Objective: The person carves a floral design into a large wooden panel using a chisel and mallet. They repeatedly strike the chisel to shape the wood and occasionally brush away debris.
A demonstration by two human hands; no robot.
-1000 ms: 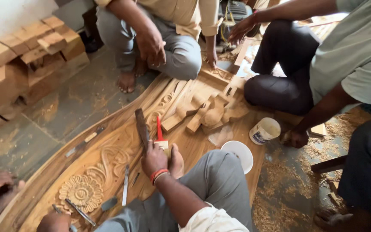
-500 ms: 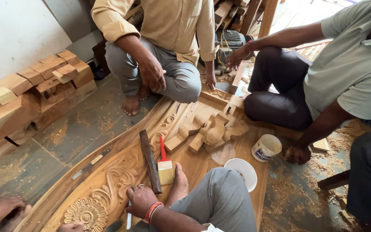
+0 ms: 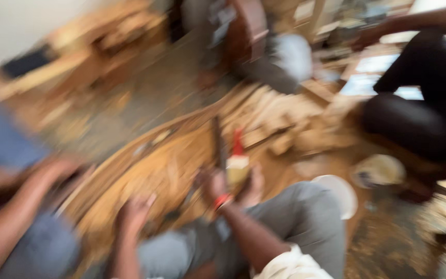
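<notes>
The whole view is badly smeared by motion. My right hand (image 3: 213,185), a red band at its wrist, rests on the carved wooden panel (image 3: 150,175) just left of a paintbrush (image 3: 237,157) with a red handle and pale bristles. A dark long file (image 3: 218,139) lies on the panel beyond my fingers. Lower down, my left hand (image 3: 136,211) sits on the panel's near part with its fingers pointing away from me. The blur hides whether either hand holds anything. My grey-trousered knee (image 3: 295,222) is raised at the right.
Another person's arm and hand (image 3: 47,173), in blue clothing, reach in from the left. A person in dark trousers (image 3: 414,119) sits at the right, another (image 3: 280,62) at the back. A white bowl (image 3: 340,192) and a cup (image 3: 380,170) stand by my knee. Loose wood offcuts (image 3: 285,121) lie on the panel's far end.
The camera has swung left and down, blurring everything. A person in blue now fills the left edge. My right hand has stayed beside the red-handled brush.
</notes>
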